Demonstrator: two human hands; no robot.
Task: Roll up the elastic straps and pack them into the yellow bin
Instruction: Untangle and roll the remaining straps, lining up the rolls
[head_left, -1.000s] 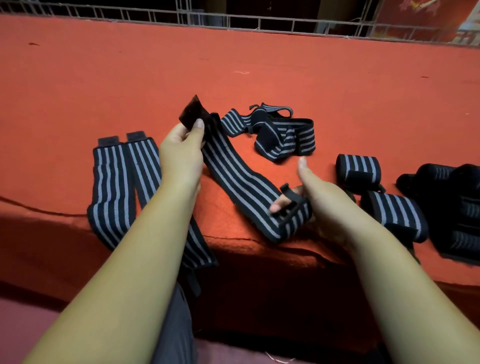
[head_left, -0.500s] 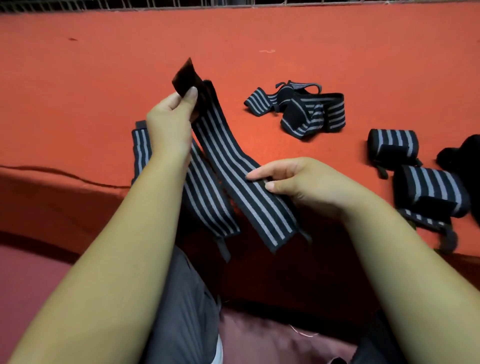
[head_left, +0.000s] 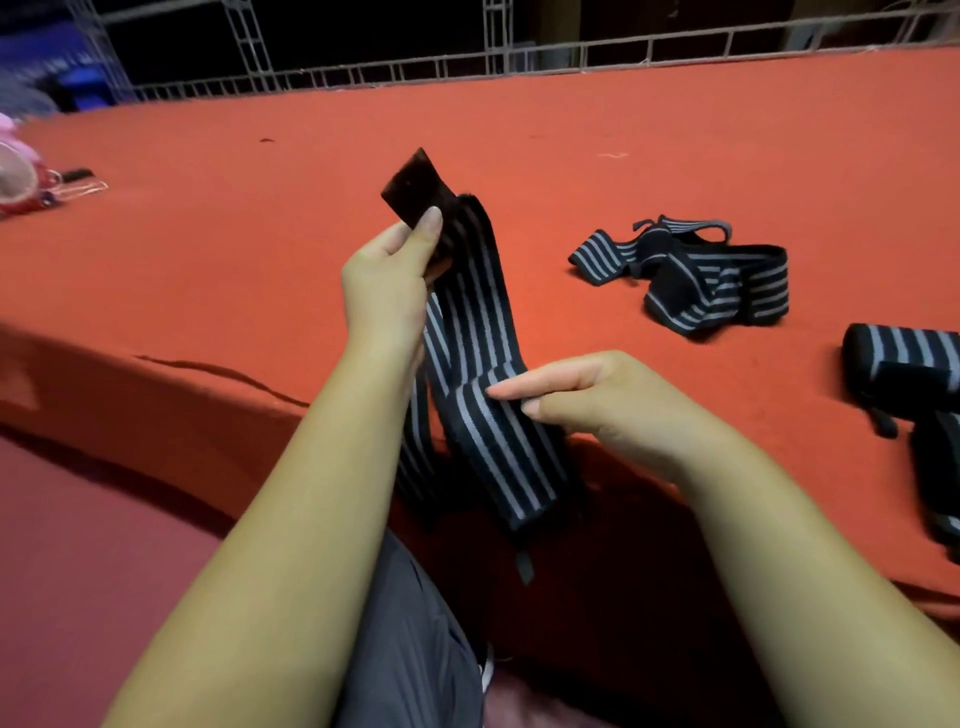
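A black elastic strap (head_left: 478, 332) with grey stripes runs from my raised left hand down over the platform's front edge. My left hand (head_left: 387, 283) pinches its dark upper end between thumb and fingers. Lower down, my right hand (head_left: 592, 397) pinches the strap's middle between thumb and forefinger. The strap's lower end hangs over the edge with a small loop dangling. A second flat strap (head_left: 415, 457) hangs behind my left forearm, mostly hidden. A loose tangled strap (head_left: 701, 278) lies farther right. Rolled straps (head_left: 904, 364) sit at the right edge. No yellow bin is in view.
The red carpeted platform (head_left: 208, 260) stretches far back to a metal rail (head_left: 467, 67). A pink object (head_left: 21, 176) with small items sits at the far left. More dark rolled straps (head_left: 940, 483) lie near the right border. My grey-trousered leg is below.
The view has tilted up and swung left. My left hand still holds the strap's top end, and my right hand's pinch sits a little higher on the strap.
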